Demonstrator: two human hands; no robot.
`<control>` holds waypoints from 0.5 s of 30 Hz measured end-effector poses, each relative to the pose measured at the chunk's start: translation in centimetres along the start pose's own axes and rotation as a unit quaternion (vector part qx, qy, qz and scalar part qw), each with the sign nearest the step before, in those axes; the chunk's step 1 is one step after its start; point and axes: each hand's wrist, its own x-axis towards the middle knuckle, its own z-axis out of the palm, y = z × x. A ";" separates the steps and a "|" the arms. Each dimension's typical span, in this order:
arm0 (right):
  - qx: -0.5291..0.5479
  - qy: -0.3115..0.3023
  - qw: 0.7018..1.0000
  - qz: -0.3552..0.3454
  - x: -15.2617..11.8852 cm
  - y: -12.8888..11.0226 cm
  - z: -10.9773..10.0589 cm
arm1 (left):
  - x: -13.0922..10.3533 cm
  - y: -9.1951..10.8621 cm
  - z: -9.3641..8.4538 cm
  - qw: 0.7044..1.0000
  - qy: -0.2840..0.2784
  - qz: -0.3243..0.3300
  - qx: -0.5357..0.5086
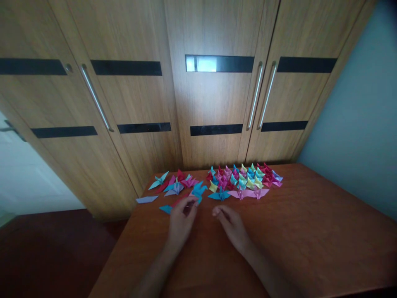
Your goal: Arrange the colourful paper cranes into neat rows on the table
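My left hand (182, 217) is at the front of the left group of folded paper cranes. Its thumb and fingers are pinched together, and whatever they hold is hidden. A red folded paper (180, 201) and a blue paper tip (166, 209) show just behind this hand, and a blue paper crane (199, 189) sits beyond its fingertips. Over bare table, my right hand (232, 227) is closed with its fingers curled; no paper shows in it. Nearest to it are a blue paper crane (220, 195) with spread wings and a pink paper crane (240, 193).
Rows of small folded cranes (242, 178) in several colours stand at the back right of the brown table (297, 231). A lilac folded paper (147, 200) lies near the left edge. Behind rises a wooden wardrobe (214, 99); a blue wall (356, 124) is at right.
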 end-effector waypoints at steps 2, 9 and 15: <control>0.100 0.012 0.993 0.063 0.1 -0.3 0.8 | -0.7 0.5 1.7 0.998 -0.047 0.029 -0.009; 0.280 0.111 0.940 0.161 1.2 -0.1 0.9 | -2.1 0.8 4.1 0.976 -0.207 0.052 -0.036; 0.137 0.068 0.982 0.112 1.6 0.5 -1.4 | -0.7 -0.9 2.3 0.983 -0.111 -0.059 -0.131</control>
